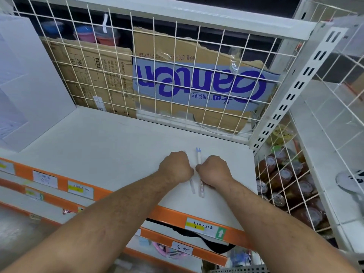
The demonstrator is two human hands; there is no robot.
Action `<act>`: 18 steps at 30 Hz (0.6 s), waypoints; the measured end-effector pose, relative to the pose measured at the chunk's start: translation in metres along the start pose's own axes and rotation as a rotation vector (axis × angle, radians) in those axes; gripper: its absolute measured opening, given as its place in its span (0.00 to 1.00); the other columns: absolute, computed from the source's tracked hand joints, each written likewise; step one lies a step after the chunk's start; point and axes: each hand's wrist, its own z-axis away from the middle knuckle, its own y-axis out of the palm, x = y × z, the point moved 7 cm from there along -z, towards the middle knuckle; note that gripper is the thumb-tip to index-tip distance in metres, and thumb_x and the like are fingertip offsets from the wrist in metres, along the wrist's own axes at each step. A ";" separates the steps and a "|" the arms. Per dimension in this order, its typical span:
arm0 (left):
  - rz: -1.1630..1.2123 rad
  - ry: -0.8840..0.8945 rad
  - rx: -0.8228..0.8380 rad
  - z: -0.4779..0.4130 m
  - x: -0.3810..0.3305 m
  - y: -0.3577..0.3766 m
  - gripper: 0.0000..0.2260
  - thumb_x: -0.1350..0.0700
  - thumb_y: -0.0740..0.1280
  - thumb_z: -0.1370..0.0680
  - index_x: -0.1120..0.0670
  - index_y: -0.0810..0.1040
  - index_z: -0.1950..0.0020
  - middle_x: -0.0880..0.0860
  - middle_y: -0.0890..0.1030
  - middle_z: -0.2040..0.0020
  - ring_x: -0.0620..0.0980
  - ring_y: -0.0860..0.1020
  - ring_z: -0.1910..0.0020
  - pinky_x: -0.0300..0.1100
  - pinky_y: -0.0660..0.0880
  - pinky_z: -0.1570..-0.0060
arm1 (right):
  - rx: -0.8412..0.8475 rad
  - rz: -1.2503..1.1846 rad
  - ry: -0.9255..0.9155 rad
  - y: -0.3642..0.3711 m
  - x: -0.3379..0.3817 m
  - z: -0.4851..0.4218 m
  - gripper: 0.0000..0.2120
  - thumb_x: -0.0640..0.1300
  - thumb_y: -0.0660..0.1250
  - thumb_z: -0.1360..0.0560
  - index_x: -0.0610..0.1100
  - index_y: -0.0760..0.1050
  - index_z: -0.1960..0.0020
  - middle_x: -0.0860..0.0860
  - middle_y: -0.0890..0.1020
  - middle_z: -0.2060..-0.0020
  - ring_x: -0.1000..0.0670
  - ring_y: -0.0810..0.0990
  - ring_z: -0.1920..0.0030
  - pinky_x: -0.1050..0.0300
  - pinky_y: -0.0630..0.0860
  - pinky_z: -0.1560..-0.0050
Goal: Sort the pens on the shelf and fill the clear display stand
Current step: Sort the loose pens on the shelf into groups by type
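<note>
Near the front right corner of the white metal shelf (118, 146), the right hand (214, 170) is clenched round white pens with blue caps (198, 157). Their long axis runs front to back, and the caps point toward the rear edge. Just beside it, the left hand (176, 166) is curled over a pale slim pen (192, 187) that lies parallel, its near end toward the orange front strip (171, 215).

— What's ahead of my fingers (178, 156)?
— Bare shelf (118, 146), then the wire grid (178, 81) blocks it.
— Left of them?
— Open shelf up to the white panel (39, 91). Right, I see the slotted upright (295, 89) and side mesh (279, 170) close by.
</note>
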 end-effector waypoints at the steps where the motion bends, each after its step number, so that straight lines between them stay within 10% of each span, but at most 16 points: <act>1: -0.016 -0.021 -0.006 0.001 0.000 -0.002 0.10 0.55 0.70 0.26 0.53 0.69 0.60 0.50 0.76 0.59 0.52 0.78 0.56 0.39 0.71 0.63 | -0.002 0.001 -0.006 -0.001 0.000 0.001 0.06 0.46 0.66 0.27 0.44 0.72 0.58 0.47 0.81 0.63 0.46 0.80 0.66 0.58 0.74 0.67; 10: 0.175 -0.122 -0.042 0.020 0.029 -0.018 0.11 0.60 0.67 0.28 0.56 0.66 0.67 0.51 0.72 0.68 0.49 0.72 0.68 0.39 0.64 0.73 | 0.035 -0.170 -0.093 0.004 0.017 0.016 0.10 0.39 0.66 0.26 0.43 0.71 0.65 0.37 0.85 0.63 0.40 0.78 0.71 0.47 0.79 0.65; 18: 0.457 -0.175 -0.229 0.073 0.070 -0.063 0.06 0.59 0.67 0.27 0.62 0.78 0.54 0.61 0.83 0.58 0.58 0.82 0.59 0.51 0.80 0.56 | 0.097 -0.337 -0.253 0.033 0.073 0.045 0.05 0.40 0.70 0.31 0.46 0.75 0.59 0.45 0.83 0.64 0.43 0.81 0.69 0.43 0.81 0.62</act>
